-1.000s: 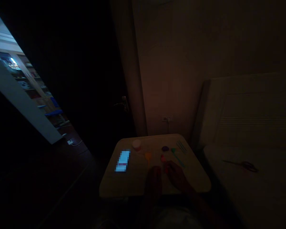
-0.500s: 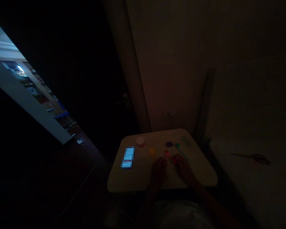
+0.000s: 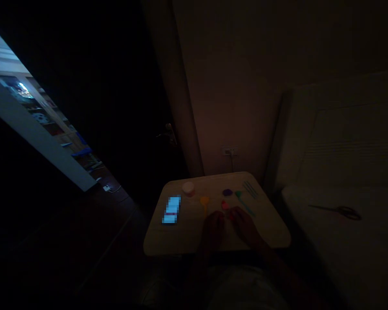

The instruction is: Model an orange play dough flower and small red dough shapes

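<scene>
In the dim head view, my left hand [image 3: 213, 226] rests low over the small table [image 3: 181, 243] with its fingers curled in. Whatever it pinches is hidden. My right hand [image 3: 244, 224] is closed beside it, a small red lump [image 3: 232, 217] showing at its fingertips. Just beyond both hands lies a red piece [image 3: 225, 205], its kind too dark to tell. An orange spoon-shaped piece [image 3: 204, 201] sits to the left of it. Farther back are a purple round piece [image 3: 227, 192] and a green-headed piece with a long stem [image 3: 242, 199].
A round tub [image 3: 189, 188] and a lit phone [image 3: 171, 209] occupy the table's left side. Several thin sticks [image 3: 250, 189] lie at the back right. Scissors [image 3: 347, 212] rest on a pale surface to the right. A wall socket [image 3: 229, 151] is behind the table.
My right hand has come a little nearer to my left, bringing the red lump with it. The whole view has shifted slightly; the objects on the table stay put.
</scene>
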The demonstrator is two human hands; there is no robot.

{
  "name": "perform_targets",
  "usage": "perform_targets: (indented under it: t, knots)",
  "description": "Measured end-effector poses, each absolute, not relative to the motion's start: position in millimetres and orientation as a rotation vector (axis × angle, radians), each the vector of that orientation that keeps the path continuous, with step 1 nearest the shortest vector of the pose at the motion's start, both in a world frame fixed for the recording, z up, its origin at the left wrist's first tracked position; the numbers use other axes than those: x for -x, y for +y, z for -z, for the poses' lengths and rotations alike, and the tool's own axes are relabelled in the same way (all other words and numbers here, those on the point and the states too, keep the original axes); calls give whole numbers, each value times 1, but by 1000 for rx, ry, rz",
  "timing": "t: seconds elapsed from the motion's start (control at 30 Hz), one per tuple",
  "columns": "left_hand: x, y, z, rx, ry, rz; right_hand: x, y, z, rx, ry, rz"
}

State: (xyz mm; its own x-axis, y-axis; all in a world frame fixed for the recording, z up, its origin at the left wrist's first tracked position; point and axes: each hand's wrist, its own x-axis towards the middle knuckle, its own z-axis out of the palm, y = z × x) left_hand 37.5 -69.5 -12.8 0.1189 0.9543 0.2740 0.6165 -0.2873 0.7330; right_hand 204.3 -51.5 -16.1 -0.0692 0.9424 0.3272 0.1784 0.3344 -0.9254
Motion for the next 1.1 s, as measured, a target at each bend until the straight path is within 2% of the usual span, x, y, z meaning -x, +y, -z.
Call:
perform_targets:
  t: [0.63,1.1]
  knots:
    - [-36,-70,9,-1920,1470,-987,-204,-51,19,1098,-1604,-848]
    - [-34,-67,18,-1890,1374,-1163,-203,-53,16,1100,-1626,-834]
